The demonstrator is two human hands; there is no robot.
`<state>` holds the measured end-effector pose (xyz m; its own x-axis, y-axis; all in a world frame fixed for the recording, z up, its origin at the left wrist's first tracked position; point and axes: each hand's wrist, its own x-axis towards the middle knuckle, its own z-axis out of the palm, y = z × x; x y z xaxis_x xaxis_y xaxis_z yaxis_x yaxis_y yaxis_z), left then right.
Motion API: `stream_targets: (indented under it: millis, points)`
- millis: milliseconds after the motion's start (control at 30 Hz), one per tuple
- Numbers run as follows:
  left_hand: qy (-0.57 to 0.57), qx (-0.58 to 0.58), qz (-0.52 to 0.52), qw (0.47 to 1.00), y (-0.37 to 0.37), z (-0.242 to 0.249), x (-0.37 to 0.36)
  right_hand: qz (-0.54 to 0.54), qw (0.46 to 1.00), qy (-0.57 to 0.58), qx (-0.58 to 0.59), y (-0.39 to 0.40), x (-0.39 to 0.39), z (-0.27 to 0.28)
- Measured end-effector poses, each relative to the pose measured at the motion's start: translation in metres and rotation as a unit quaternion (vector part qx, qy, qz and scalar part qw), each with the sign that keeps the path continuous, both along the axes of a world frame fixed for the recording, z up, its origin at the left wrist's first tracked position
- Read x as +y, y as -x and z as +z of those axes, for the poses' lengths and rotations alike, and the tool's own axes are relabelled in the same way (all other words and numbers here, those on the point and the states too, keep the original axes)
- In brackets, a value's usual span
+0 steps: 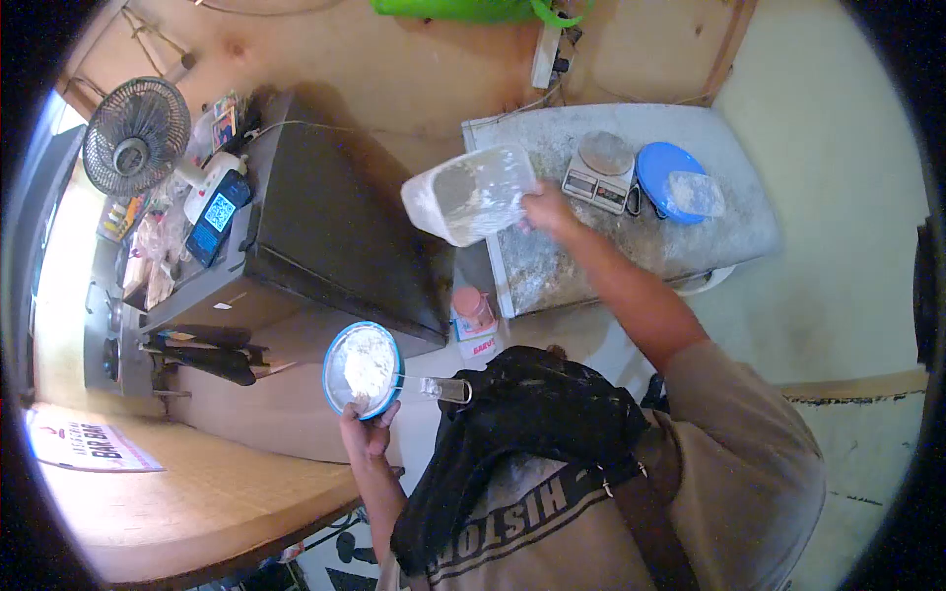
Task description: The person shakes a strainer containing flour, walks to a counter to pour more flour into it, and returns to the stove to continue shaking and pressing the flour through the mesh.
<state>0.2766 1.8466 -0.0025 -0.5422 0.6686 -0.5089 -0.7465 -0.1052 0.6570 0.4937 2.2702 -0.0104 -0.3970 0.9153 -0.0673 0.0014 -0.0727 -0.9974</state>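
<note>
A blue-rimmed bowl [400, 366] heaped with white powder [369, 362] sits in the person's left hand [372, 428], whose fingers are curled around its six o'clock edge. A metal handle [434, 388] sticks out from the bowl toward three o'clock, ending in a loop. Up at one o'clock from the bowl, the right hand [544, 209] grips a clear plastic container [463, 197] by its edge, holding it in the air; white smears coat its walls. Near the bowl, toward two o'clock, I see a pink cup [473, 307]. Farther along two o'clock, a scale [598, 191] and a round blue lid [658, 169] rest side by side on a white-dusted chest [537, 271]. A dark cabinet [325, 212] stands around twelve o'clock, with a phone [219, 217] and a fan [136, 138] between ten and eleven.
</note>
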Motion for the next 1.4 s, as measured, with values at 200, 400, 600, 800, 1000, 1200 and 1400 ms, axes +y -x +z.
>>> stream_targets:
  millis: [200, 400, 600, 800, 1000, 1200, 1400]
  points:
    - [0.022, 0.024, 0.030, 0.999, -0.005, 0.002, -0.013, -0.008, 0.989, 0.138, -0.056, 0.034, -0.019, -0.043]
    - [0.014, -0.013, 0.048, 0.999, -0.005, -0.001, -0.032, -0.022, 0.990, -0.030, -0.136, 0.029, -0.032, -0.047]
    - [-0.036, 0.041, -0.007, 0.999, 0.001, -0.001, -0.026, -0.075, 0.977, -0.122, -0.158, 0.032, -0.030, -0.044]
    - [0.033, 0.016, 0.047, 0.998, -0.005, 0.012, -0.014, -0.057, 0.987, -0.081, -0.129, 0.028, -0.034, -0.037]
    - [0.004, 0.004, 0.011, 1.000, -0.001, 0.004, -0.016, -0.033, 0.993, -0.003, -0.109, 0.024, -0.042, -0.040]
    - [0.014, -0.007, 0.034, 0.999, 0.001, 0.005, -0.009, -0.062, 0.978, -0.129, -0.152, 0.026, -0.038, -0.055]
    - [0.027, 0.007, 0.022, 0.999, 0.001, 0.000, -0.010, -0.043, 0.935, -0.240, -0.259, 0.031, -0.034, -0.022]
